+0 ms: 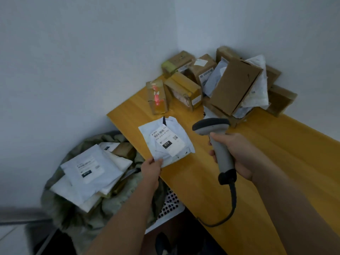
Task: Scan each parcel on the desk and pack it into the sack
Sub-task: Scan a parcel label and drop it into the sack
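Note:
My left hand (151, 167) pinches the near corner of a white poly-bag parcel (166, 139) with its barcode label facing up, at the left end of the yellow desk (266, 159). My right hand (233, 151) grips the handle of a grey barcode scanner (216, 137), whose head points left toward the parcel's label. Its cable (232, 201) trails down across the desk. Below the desk's left edge stands an open greenish sack (73, 216) holding several white mailers (90, 172).
Several cardboard boxes and white bags (233, 83) are heaped in the desk's far corner against the walls. A tall taped box with red marks (157, 96) stands in front of them. A white perforated panel (170, 203) sits under the desk beside the sack.

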A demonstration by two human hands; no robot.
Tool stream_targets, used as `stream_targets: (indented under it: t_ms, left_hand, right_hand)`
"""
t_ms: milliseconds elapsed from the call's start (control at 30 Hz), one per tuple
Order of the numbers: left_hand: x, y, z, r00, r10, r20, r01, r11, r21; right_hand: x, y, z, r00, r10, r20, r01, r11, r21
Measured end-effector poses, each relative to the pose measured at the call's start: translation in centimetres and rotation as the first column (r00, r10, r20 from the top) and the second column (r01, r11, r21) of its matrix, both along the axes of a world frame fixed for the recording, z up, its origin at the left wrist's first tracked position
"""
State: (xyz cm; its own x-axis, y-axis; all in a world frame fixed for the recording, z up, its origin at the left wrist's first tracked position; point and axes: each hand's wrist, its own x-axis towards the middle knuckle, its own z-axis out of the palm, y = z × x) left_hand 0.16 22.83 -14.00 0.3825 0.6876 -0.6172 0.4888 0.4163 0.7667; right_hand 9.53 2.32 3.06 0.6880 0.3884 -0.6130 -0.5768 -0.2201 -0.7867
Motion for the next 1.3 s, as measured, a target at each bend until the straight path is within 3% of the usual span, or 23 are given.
stream_targets:
  t_ms: [200, 367, 533, 633, 767, 833, 900, 967, 1133, 1300]
  left_hand:
    - [-7.9, 9.1, 0.9, 0.980, 0.196, -0.012, -0.190, 0.959, 0.211]
    - [-13.2, 15.4, 1.9, 0.942, 0.287, -0.171, -0.224, 0.923, 0.314]
    - [-15.5, 18.6, 2.2, 0.890, 0.231, -0.393, -0.094, 0.937, 0.338]
    - [-15.6, 18.9, 2.7, 0.778, 0.119, -0.617, 0.187, 0.894, 0.408]
    - [-15.4, 19.6, 1.7, 0.752, -0.147, -0.643, 0.578, 0.616, 0.535]
    - [-15.0, 20.1, 1.3, 0.634, -0.286, -0.719, 0.754, 0.436, 0.492]
    - [-14.3, 20.3, 1.1, 0.477, -0.391, -0.787, 0.869, 0.346, 0.354]
    - [-13.6, 20.2, 1.0, 0.413, -0.390, -0.823, 0.899, 0.316, 0.301]
    - [-10.9, 20.1, 1.3, 0.476, -0.262, -0.839, 0.871, 0.271, 0.410]
    - [-6.8, 20.0, 1.3, 0.515, -0.290, -0.807, 0.851, 0.288, 0.439]
  right_hand:
    - [-4.3, 8.2, 1.2, 0.990, 0.144, 0.001, -0.144, 0.990, -0.007]
    - [-7.5, 13.6, 1.6, 0.973, 0.230, -0.013, -0.229, 0.973, 0.021]
    - [-9.4, 16.6, 0.9, 0.973, 0.229, 0.011, -0.229, 0.973, -0.014]
    - [-10.1, 17.7, 0.6, 0.976, 0.214, 0.023, -0.214, 0.976, -0.035]
    - [-10.5, 18.6, 0.7, 0.982, 0.186, 0.012, -0.185, 0.982, -0.047]
    - [-10.6, 18.6, 0.9, 0.986, 0.164, 0.012, -0.164, 0.985, -0.051]
    - [-10.5, 18.4, 1.0, 0.991, 0.133, 0.013, -0.132, 0.990, -0.054]
    - [-10.3, 18.0, 1.1, 0.994, 0.109, 0.014, -0.108, 0.992, -0.059]
    - [-8.8, 16.7, 1.3, 1.000, 0.027, 0.016, -0.026, 0.998, -0.063]
    - [-5.9, 15.9, 1.5, 0.997, -0.069, 0.044, 0.069, 0.998, -0.005]
